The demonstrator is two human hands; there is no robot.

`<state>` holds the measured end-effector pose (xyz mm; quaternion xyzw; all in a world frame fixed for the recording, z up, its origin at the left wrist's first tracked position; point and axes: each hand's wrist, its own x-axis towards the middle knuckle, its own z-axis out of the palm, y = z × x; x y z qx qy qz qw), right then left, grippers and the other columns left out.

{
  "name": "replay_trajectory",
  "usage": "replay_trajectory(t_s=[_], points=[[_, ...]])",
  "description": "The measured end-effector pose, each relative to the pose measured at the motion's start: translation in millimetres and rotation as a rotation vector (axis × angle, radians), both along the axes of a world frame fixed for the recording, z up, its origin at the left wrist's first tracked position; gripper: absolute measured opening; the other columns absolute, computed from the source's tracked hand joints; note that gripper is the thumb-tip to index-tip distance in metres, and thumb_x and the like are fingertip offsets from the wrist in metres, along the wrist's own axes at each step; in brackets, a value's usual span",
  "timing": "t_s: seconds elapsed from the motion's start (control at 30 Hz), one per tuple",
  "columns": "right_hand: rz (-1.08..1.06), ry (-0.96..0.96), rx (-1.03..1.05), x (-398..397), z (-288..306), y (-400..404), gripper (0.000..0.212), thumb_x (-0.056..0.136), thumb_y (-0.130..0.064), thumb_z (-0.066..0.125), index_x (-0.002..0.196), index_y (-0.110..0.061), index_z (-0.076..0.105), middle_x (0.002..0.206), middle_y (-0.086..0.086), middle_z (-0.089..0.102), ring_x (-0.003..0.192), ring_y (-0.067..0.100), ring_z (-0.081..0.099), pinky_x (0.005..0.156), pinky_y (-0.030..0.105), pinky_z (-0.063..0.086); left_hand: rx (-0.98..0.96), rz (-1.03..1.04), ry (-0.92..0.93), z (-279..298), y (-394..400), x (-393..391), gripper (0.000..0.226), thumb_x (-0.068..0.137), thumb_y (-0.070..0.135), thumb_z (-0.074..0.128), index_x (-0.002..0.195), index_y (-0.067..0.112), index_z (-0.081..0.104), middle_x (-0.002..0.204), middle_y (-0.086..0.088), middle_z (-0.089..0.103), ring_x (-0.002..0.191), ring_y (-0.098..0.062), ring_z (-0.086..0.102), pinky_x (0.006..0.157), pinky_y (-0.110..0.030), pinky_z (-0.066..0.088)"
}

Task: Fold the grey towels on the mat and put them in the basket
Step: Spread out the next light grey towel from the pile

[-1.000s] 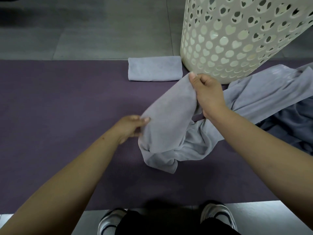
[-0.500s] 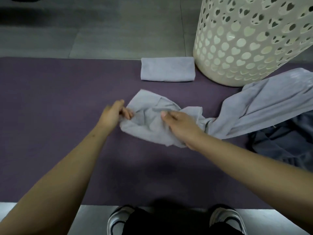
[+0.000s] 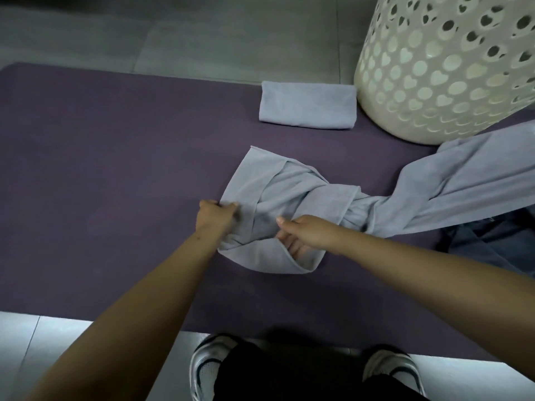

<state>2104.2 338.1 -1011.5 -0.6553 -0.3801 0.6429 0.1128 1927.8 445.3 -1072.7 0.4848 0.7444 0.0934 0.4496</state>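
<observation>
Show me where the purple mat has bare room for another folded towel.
Bare purple mat lies left of the small folded grey towel and the left hand. It is crowded rightward: crumpled grey towel, right hand, white perforated basket, dark cloth.

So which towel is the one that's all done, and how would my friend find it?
Find the big cream basket with heart-shaped holes at the far right of the purple mat. Just left of it, along the mat's far edge, lies the folded towel. It is the only neat, flat rectangle; the other grey towels are crumpled.
</observation>
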Motion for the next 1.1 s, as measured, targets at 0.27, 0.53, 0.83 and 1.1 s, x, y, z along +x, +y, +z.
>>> replay_trajectory(t_s=[0.27,0.53,0.83,1.1], points=[[-0.025,0.181,-0.075,-17.0,-7.5,20.4,0.039,0.101,-0.038,0.038,0.117,-0.010,0.060,0.112,0.012,0.065,0.092,0.023,0.067,0.084,0.031,0.054,-0.264,0.091,-0.157,6.1,-47.9,-31.7,0.037,0.085,0.030,0.069,0.109,0.003,0.062,0.084,-0.011,0.062,0.069,-0.022,0.057,0.060,-0.030,0.047],[0.046,-0.766,0.505,2.1,-47.7,79.3,0.032,0.094,-0.033,0.049,0.122,-0.021,0.059,0.126,0.006,0.055,0.114,0.027,0.051,0.099,0.035,0.039,-0.470,0.417,-0.600,12.3,-62.8,-38.8,0.009,0.097,0.018,0.054,0.099,0.009,0.056,0.095,-0.008,0.064,0.083,-0.021,0.062,0.065,-0.032,0.052],[0.122,-0.862,0.196,-5.1,-52.3,156.7,0.048,0.091,-0.046,0.052,0.128,-0.015,0.048,0.134,0.010,0.050,0.129,0.031,0.037,0.105,0.040,0.026,-0.201,0.320,-0.549,13.5,-23.6,-94.1,0.026,0.098,0.026,0.051,0.109,0.007,0.064,0.104,-0.009,0.067,0.096,-0.021,0.062,0.080,-0.032,0.053],[-0.275,-0.629,0.498,-6.8,-32.5,185.3,0.019,0.093,-0.030,0.053,0.100,-0.012,0.055,0.115,0.014,0.061,0.111,0.029,0.055,0.087,0.031,0.039,-0.228,-0.011,-0.210,15.8,-42.9,-98.9,0.036,0.084,0.049,0.065,0.094,0.015,0.061,0.095,-0.006,0.068,0.086,-0.021,0.065,0.065,-0.030,0.054]])
